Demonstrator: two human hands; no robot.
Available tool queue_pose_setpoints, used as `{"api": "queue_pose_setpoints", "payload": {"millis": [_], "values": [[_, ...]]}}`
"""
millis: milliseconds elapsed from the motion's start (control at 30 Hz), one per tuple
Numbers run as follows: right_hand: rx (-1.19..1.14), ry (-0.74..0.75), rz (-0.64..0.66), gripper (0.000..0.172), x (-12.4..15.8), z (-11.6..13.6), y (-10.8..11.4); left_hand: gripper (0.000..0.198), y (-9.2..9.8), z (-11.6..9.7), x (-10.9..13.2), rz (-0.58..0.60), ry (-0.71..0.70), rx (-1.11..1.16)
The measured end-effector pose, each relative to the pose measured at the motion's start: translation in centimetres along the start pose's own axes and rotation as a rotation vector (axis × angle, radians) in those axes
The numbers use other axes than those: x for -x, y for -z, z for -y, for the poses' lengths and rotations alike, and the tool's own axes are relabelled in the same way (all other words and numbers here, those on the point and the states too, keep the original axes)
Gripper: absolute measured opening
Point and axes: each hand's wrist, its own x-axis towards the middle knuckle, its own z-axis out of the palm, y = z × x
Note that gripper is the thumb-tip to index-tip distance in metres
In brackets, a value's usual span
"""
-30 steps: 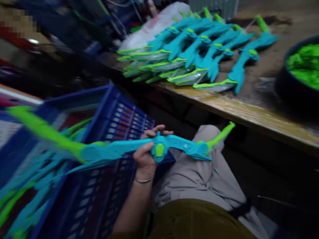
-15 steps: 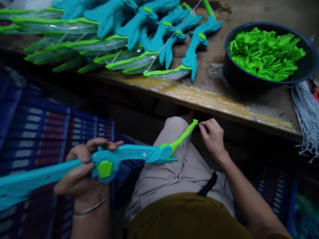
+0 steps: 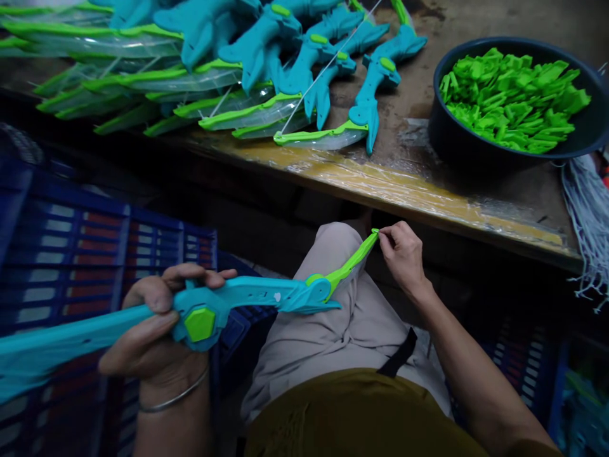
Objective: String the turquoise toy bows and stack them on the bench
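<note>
My left hand (image 3: pixel 157 324) is wrapped round the middle of a turquoise plastic toy bow (image 3: pixel 252 292), beside its green hexagonal piece (image 3: pixel 199 324). The bow lies across above my lap, its turquoise end running out of view at the left. From its right end a bright green limb (image 3: pixel 349 263) slants up over my knee. At that limb's tip, my right hand (image 3: pixel 402 254) has thumb and forefinger pinched together, touching or almost touching it. What sits between these fingertips is hidden now; a thin white string showed there a moment earlier.
Several turquoise and green toy bows (image 3: pixel 295 76) lie piled on the wooden table (image 3: pixel 404 184). A dark round basin (image 3: pixel 442 120) holds small green plastic parts (image 3: pixel 518 101). Pale strings (image 3: pixel 587 216) hang over the table's right edge. Blue crates (image 3: pixel 95 254) stand at my left and lower right.
My right hand has moved slightly up and left, closing in on the limb's tip. The short white string visible between them is no longer seen. My left hand keeps its hold.
</note>
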Motion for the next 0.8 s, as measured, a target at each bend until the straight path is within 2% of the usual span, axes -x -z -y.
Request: {"api": "queue_pose_setpoints", "payload": {"millis": [567,700,800], "values": [[0.401,-0.009,0.212,0.019,-1.2,1.9,1.3,0.013,1.3,0.9,-0.4,0.145,-0.05,0.099],[0.417,-0.015,0.238,0.02,-1.1,1.7,1.5,0.012,1.2,1.3,-0.1,0.177,-0.028,0.152],[0.275,-0.058,0.278,0.027,-0.5,0.0,2.2,0.012,0.2,0.9,1.0,0.207,0.076,0.208]]}}
